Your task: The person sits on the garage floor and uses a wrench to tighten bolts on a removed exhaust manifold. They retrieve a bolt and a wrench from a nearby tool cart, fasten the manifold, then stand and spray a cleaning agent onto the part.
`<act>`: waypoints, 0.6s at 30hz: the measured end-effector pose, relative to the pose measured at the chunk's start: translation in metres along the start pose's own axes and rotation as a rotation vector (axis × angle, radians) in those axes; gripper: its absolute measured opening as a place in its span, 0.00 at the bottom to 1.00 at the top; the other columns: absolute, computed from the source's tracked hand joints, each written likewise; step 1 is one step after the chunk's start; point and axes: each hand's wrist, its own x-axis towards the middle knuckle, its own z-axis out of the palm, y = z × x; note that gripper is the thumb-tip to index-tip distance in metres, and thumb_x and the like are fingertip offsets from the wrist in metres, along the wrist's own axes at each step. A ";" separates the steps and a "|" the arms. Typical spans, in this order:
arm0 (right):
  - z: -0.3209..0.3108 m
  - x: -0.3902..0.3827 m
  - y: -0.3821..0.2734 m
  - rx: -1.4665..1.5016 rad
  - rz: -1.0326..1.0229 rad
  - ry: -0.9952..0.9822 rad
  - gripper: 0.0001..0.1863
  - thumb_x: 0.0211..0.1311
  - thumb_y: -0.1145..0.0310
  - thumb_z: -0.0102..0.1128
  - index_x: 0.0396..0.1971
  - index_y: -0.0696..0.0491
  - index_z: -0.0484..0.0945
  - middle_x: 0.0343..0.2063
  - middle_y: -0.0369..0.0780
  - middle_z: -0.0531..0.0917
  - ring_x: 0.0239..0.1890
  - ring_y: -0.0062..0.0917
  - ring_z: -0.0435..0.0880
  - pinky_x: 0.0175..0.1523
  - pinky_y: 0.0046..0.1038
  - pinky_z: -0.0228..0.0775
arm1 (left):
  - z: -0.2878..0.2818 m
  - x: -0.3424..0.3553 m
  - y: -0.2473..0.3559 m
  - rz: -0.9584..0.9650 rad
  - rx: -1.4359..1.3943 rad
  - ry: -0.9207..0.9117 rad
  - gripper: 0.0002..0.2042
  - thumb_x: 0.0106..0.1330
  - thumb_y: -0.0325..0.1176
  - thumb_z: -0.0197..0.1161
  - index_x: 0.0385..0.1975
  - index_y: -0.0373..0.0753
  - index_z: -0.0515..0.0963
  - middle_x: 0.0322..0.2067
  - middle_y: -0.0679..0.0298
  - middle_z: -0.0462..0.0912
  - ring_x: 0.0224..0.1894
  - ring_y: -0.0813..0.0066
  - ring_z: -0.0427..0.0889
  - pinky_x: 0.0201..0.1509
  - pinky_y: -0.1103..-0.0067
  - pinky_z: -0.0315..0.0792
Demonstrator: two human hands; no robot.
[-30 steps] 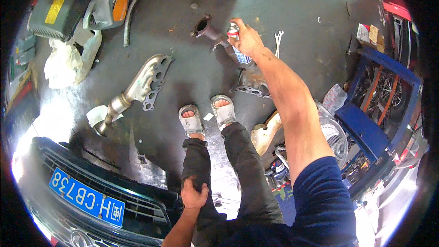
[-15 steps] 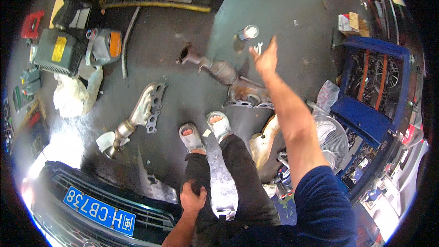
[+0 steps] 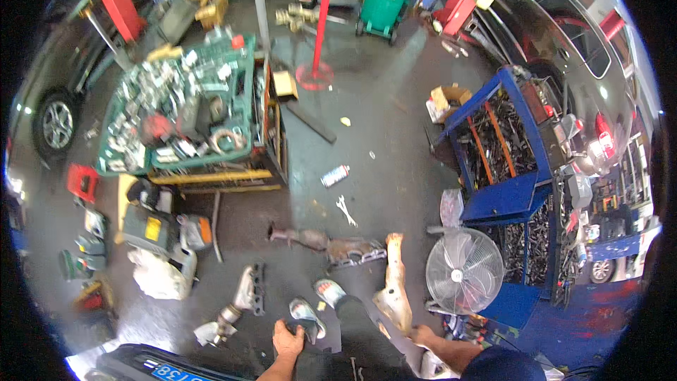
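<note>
My left hand point(image 3: 289, 342) rests over my left knee, its fingers spread on the dark trouser cloth and holding nothing. My right hand point(image 3: 423, 339) is low beside my right leg, near the lower end of a tan, curved metal shield point(image 3: 395, 286); its fingers are blurred and partly hidden. Ahead on the floor is a rusty exhaust manifold with its pipe point(image 3: 345, 250). A cleaner, silvery manifold point(image 3: 247, 293) lies to the left, past my left foot. Farther off are a pair of open-ended wrenches point(image 3: 345, 210) and a white-and-blue can point(image 3: 335, 176).
A standing fan point(image 3: 462, 275) and a blue tool cabinet point(image 3: 501, 201) are on the right. A cart topped by a green tray point(image 3: 243, 127) full of parts stands at the left. Behind are a green wheeled bin point(image 3: 386, 0) and a red post point(image 3: 323, 35). Cars flank the area.
My right hand, earlier stretched forward with spread fingers over the wrenches, has drawn back beside my right leg. The view has tilted up. My left hand stays at my knee.
</note>
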 end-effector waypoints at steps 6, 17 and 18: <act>-0.030 -0.039 0.041 -0.195 0.083 0.428 0.26 0.74 0.43 0.46 0.44 0.45 0.89 0.41 0.44 0.90 0.45 0.38 0.89 0.53 0.39 0.80 | -0.061 -0.011 0.099 0.325 -0.083 0.047 0.26 0.61 0.41 0.72 0.56 0.34 0.75 0.46 0.50 0.82 0.48 0.51 0.84 0.56 0.62 0.76; -0.232 -0.345 -0.354 0.541 -0.767 1.085 0.36 0.68 0.51 0.63 0.71 0.53 0.68 0.73 0.52 0.65 0.75 0.46 0.63 0.78 0.46 0.58 | -0.085 -0.071 0.261 0.136 -0.791 -1.386 0.31 0.77 0.60 0.49 0.66 0.40 0.71 0.59 0.59 0.80 0.61 0.58 0.78 0.65 0.64 0.74; -0.227 -0.361 -0.361 0.463 -0.762 1.113 0.37 0.68 0.51 0.62 0.72 0.52 0.67 0.74 0.51 0.62 0.77 0.47 0.59 0.79 0.48 0.53 | -0.091 -0.088 0.268 0.162 -0.748 -1.481 0.32 0.77 0.61 0.46 0.67 0.40 0.70 0.62 0.58 0.77 0.63 0.56 0.76 0.68 0.62 0.71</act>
